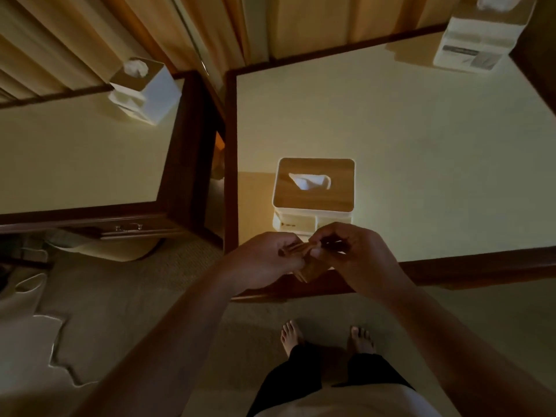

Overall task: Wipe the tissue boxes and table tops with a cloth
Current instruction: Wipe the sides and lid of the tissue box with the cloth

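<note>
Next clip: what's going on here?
A person stands barefoot at a cream-topped table with a dark wooden rim. The left hand and right hand together pinch a small folded tan cloth over the near edge. Just beyond sits a white tissue box with a wooden lid, not being touched. A second white tissue box stands at the far right corner, and a third on the neighbouring table to the left.

curtains [210,25]: tan, pleated, along the back | carpet [144,284]: beige, underfoot | drawer handle [129,227]: metal, at left
</note>
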A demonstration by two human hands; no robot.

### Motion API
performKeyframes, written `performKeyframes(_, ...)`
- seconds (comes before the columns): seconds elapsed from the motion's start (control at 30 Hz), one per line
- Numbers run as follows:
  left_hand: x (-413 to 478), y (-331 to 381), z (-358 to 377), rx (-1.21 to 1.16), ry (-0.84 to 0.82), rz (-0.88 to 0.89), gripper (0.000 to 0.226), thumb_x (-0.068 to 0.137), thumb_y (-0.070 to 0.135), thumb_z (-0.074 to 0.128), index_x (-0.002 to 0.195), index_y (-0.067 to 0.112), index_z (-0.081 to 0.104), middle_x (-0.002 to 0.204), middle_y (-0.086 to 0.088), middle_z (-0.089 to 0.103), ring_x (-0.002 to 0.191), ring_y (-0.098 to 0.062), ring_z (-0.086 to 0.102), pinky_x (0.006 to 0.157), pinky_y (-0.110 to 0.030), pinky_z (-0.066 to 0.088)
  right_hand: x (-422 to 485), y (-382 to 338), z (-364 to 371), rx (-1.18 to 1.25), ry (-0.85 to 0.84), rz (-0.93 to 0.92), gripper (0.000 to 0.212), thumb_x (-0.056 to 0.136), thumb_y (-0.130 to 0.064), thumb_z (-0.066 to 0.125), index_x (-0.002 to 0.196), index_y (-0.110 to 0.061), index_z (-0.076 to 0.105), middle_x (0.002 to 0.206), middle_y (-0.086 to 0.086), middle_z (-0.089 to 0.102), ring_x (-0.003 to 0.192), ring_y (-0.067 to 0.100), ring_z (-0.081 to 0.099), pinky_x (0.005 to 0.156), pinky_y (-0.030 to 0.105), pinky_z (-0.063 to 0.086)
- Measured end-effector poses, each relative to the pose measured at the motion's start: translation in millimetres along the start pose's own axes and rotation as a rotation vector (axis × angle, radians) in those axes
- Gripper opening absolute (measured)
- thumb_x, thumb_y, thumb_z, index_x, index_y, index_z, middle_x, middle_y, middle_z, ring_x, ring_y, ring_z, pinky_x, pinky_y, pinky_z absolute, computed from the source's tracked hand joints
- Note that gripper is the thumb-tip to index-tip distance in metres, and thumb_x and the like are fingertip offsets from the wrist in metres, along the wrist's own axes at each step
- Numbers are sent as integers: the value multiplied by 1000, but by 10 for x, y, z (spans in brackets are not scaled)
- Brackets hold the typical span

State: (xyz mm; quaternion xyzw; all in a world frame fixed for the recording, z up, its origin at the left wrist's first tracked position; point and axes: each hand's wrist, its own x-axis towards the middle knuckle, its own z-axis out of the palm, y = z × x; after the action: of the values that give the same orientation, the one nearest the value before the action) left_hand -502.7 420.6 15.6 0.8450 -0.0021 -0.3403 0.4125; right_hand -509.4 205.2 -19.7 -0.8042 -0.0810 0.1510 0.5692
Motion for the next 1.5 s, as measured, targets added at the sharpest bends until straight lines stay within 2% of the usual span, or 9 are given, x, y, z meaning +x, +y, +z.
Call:
performKeyframes(0.2, 62, -136, -298, 247, 204, 185, 12, 99, 26, 64, 107, 34, 65, 90, 12, 66, 73, -4, 61, 61, -26, 46, 196, -120, 150, -164, 148, -148, 22, 93, -16, 77, 110, -31, 76, 105, -23, 72, 101, -4, 70, 87, 15, 56)
performKeyframes(0.3, 160, -165, -301, 383, 333, 347, 35, 100, 21, 64, 134, 28, 61, 112, 11, 62, 92, -4, 57, 69, -23, 40, 456, -96, 56, -455, 334, -388, 15, 98, -14, 69, 111, -15, 77, 114, 0, 74, 106, 19, 70, 89, 37, 59)
performKeyframes(0.47, 367, -263, -138, 760, 430, 493, 32, 94, 12, 68, 124, 23, 68, 115, 3, 71, 98, -19, 62, 73, -29, 47, 1080, 22, -82, -922, 108, -439, 39, 108, -31, 44, 143, -28, 59, 160, 7, 45, 150, 35, 36, 121, 58, 29)
performKeyframes(0.6, 434, -282, -118, 770, 454, 348, 26, 100, 29, 65, 126, 31, 67, 112, 8, 73, 98, -19, 66, 67, -29, 43, 1261, 94, -43, -1095, -60, -365, 46, 110, -46, 37, 156, -43, 41, 170, 4, 26, 159, 34, 17, 126, 58, 6)
performKeyframes(0.77, 522, -149, -52, 921, 150, 84, 51, 99, 68, 51, 126, 26, 62, 112, 2, 68, 99, -23, 67, 69, -33, 44, 1277, 84, -1, -1125, -91, -315, 52, 107, -60, 25, 156, -48, 38, 171, 3, 26, 157, 37, 19, 126, 58, 11)
performKeyframes(0.87, 625, -21, 23, 989, 21, -37, 64, 90, 76, 60, 128, 25, 60, 100, 2, 63, 89, -22, 61, 69, -35, 42, 1278, 75, 7, -1139, -96, -311, 52, 106, -62, 26, 154, -49, 40, 170, 2, 28, 155, 36, 25, 124, 60, 18)
performKeyframes(1.13, 811, 29, -57, 579, -147, -108, 61, 82, 43, 85, 136, 24, 63, 125, 1, 68, 111, -24, 63, 98, -40, 55, 1285, 121, 45, -1189, -41, -314, 50, 106, -61, 25, 152, -51, 41, 167, 2, 32, 151, 35, 31, 120, 65, 21)
performKeyframes(1.37, 658, -150, 32, 96, -59, -60, 56, 80, 15, 75, 134, 27, 64, 120, 3, 68, 107, -23, 63, 90, -36, 55, 1269, 104, 73, -1226, 0, -317, 47, 106, -60, 26, 150, -52, 42, 163, 2, 36, 145, 35, 39, 115, 69, 23)
performKeyframes(1.5, 542, -105, -83, 288, 70, 82, 38, 101, 26, 61, 138, 26, 65, 133, 3, 68, 118, -23, 64, 91, -33, 52, 1293, 78, 43, -1217, -25, -308, 47, 107, -60, 25, 150, -54, 40, 164, 0, 33, 146, 34, 37, 116, 67, 22)
